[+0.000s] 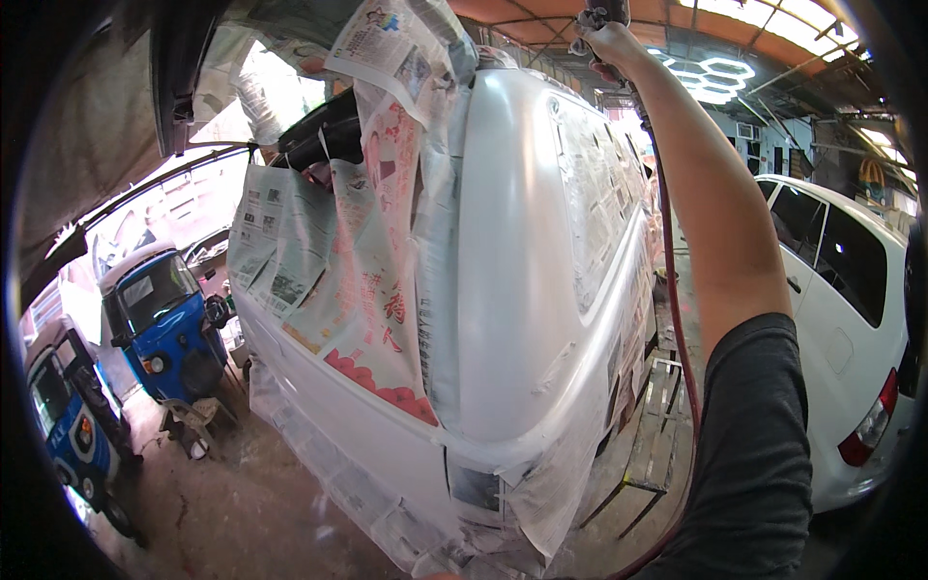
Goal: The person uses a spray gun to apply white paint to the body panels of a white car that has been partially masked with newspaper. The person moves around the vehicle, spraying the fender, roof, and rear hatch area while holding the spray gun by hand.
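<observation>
My right hand [616, 46] is raised high at the top edge, its fingers wrapped round a spray gun [607, 14] whose upper part is cut off by the picture. From the gun a dark red hose [681, 338] hangs down along my arm. Below and left of the hand stands a white van [507, 251], its rear corner toward me. Newspaper sheets [285, 237] cover the van's back opening, and more masking paper [604, 184] covers its side window. My left hand does not show; a sliver of skin at the lower edge is too small to make out.
On the right is a white car [836, 338]; a paint-marked bench [650, 440] stands between it and the van. Blue three-wheelers [164, 324] and a plastic chair [198, 414] are at the left. Paper sheeting [353, 512] hangs below the van's rear.
</observation>
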A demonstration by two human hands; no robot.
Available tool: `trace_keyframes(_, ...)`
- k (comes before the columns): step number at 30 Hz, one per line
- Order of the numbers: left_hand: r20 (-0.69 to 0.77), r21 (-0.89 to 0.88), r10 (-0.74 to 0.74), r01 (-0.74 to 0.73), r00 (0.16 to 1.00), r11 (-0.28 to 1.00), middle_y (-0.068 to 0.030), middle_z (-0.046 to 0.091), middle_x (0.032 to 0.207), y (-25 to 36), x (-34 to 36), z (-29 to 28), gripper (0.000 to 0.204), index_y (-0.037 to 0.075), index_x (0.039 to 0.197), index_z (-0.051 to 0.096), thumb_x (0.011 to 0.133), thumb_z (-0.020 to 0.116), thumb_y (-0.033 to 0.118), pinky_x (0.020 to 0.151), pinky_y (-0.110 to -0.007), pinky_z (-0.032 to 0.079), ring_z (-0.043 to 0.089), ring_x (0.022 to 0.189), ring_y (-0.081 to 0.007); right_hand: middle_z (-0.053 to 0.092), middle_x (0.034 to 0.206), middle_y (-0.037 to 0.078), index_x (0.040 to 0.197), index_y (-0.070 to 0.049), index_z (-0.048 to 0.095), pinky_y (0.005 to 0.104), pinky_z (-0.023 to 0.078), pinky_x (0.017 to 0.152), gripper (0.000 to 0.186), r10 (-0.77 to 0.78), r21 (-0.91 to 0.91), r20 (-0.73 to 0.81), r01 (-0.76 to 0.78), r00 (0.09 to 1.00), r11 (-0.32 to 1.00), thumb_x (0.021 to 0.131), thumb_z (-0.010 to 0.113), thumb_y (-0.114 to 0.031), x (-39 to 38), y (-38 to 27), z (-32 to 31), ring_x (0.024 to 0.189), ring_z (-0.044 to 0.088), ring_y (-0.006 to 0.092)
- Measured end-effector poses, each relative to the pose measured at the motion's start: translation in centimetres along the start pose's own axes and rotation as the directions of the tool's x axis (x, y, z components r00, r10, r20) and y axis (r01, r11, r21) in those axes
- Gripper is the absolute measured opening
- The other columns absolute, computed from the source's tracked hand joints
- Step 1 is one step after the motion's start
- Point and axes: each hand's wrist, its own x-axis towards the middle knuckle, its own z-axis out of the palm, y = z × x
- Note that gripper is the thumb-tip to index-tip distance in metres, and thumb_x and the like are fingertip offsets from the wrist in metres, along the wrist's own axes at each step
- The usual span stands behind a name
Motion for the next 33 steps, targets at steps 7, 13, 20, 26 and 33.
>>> trace_keyframes(7, 0.174, -0.123, -0.011, 0.033, 0.985, 0.992, -0.0070, 0.068, 0.095, -0.2, 1.0, 1.7, 0.029, 0.000, 0.112, 0.063, 0.089, 0.070, 0.015, 0.073, -0.026, 0.051, 0.063, 0.083, -0.0132, 0.065, 0.076, 0.004, 0.095, -0.006, 0.065, 0.0293, 0.042, 0.041, 0.021, -0.309, 0.328, 0.155, 0.246, 0.938, 0.912, 0.096, 0.059, -0.026, -6.9, 0.0, -3.1, 0.048, 0.051, 0.0115)
trace_keyframes(13, 0.335, -0.025, -0.061, 0.074, 0.940, 0.997, -0.0041, 0.064, 0.090, -0.4, 1.7, 1.3, 0.032, 0.000, 0.115, 0.062, 0.089, 0.071, 0.017, 0.070, -0.025, 0.048, 0.060, 0.078, -0.0109, 0.059, 0.067, 0.002, 0.096, -0.005, 0.062, 0.0222, 0.037, 0.036, 0.034, -0.067, -0.144, 0.332, 0.120, 0.941, 0.982, 0.099, 0.054, -0.039, -18.6, -3.6, -9.3, 0.041, 0.048, 0.0077)
trace_keyframes(20, 0.453, 0.024, -0.079, 0.076, 0.888, 0.997, -0.0024, 0.062, 0.090, -0.4, 1.1, 1.4, 0.031, 0.001, 0.114, 0.063, 0.088, 0.072, 0.015, 0.066, -0.024, 0.044, 0.056, 0.077, -0.0081, 0.066, 0.070, 0.007, 0.103, -0.002, 0.056, 0.0207, 0.033, 0.030, 0.043, -0.042, -0.103, 0.527, 0.113, 0.849, 0.988, 0.096, 0.056, -0.044, -27.4, -0.1, -15.1, 0.033, 0.044, 0.0054)
trace_keyframes(26, 0.603, 0.250, 0.118, -0.327, 0.789, 0.911, -0.0064, 0.064, 0.090, -0.2, 3.0, 3.9, 0.022, -0.001, 0.106, 0.066, 0.089, 0.071, 0.012, 0.068, -0.028, 0.046, 0.060, 0.079, -0.0139, 0.067, 0.074, 0.009, 0.100, -0.002, 0.055, 0.0201, 0.033, 0.030, 0.040, -0.154, 0.061, 0.520, 0.143, 0.840, 0.988, 0.098, 0.054, -0.042, -25.8, 4.0, -13.1, 0.033, 0.044, 0.0049)
trace_keyframes(33, 0.408, 0.258, 0.141, -0.262, 0.902, 0.930, -0.0100, 0.067, 0.097, -3.4, 5.9, 11.6, 0.021, -0.002, 0.107, 0.066, 0.091, 0.067, 0.011, 0.073, -0.032, 0.050, 0.063, 0.085, -0.0180, 0.065, 0.073, 0.004, 0.104, -0.006, 0.057, 0.0205, 0.037, 0.034, 0.046, -0.308, 0.192, 0.456, 0.245, 0.835, 0.950, 0.095, 0.057, -0.050, -15.1, 8.7, -9.8, 0.039, 0.046, 0.0042)
